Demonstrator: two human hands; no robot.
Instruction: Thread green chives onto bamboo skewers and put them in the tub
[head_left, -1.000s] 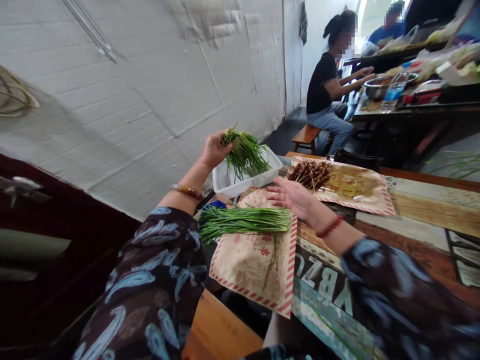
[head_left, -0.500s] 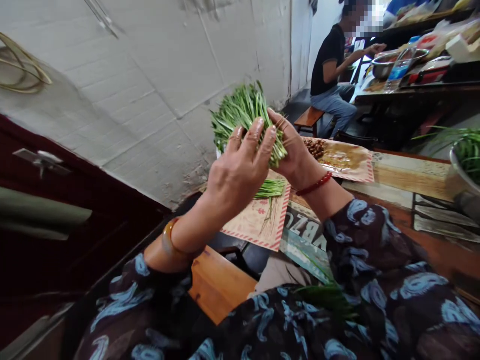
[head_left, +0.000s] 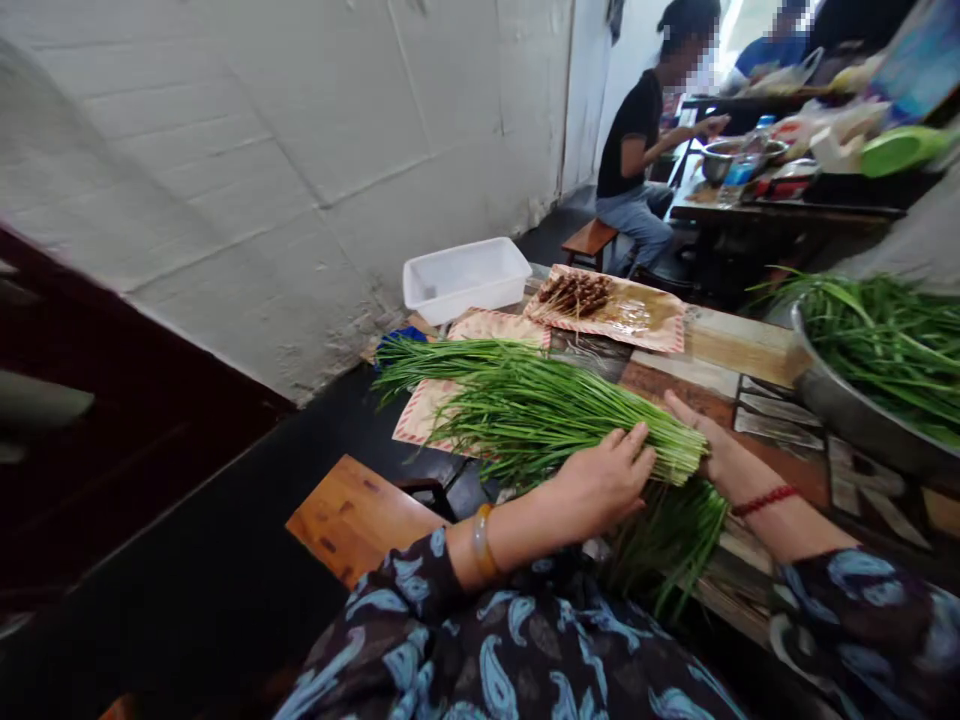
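Observation:
A large bunch of long green stalks point(head_left: 555, 405) lies over the table, pale cut ends to the right and leafy tips to the left over a striped paper sheet point(head_left: 420, 415). My left hand point(head_left: 611, 470) is wrapped round the near side of the bunch close to its cut ends. At those ends is my right hand point(head_left: 712, 445), its palm against the stalks and its thumb raised, fingers mostly hidden behind them. More green stalks point(head_left: 675, 540) hang below my hands near the table's front edge.
A white plastic tub point(head_left: 465, 280) stands at the table's far left. Beside it, skewers point(head_left: 577, 292) lie on paper. A metal bowl point(head_left: 862, 390) of greens is at right. A wooden stool point(head_left: 356, 515) stands at lower left. One person point(head_left: 634, 140) sits at another table; another is behind.
My hands have come down and to the right with the bunch, which now stretches lengthwise across the table. The view has shifted, bringing the white tub and more of the metal bowl into sight.

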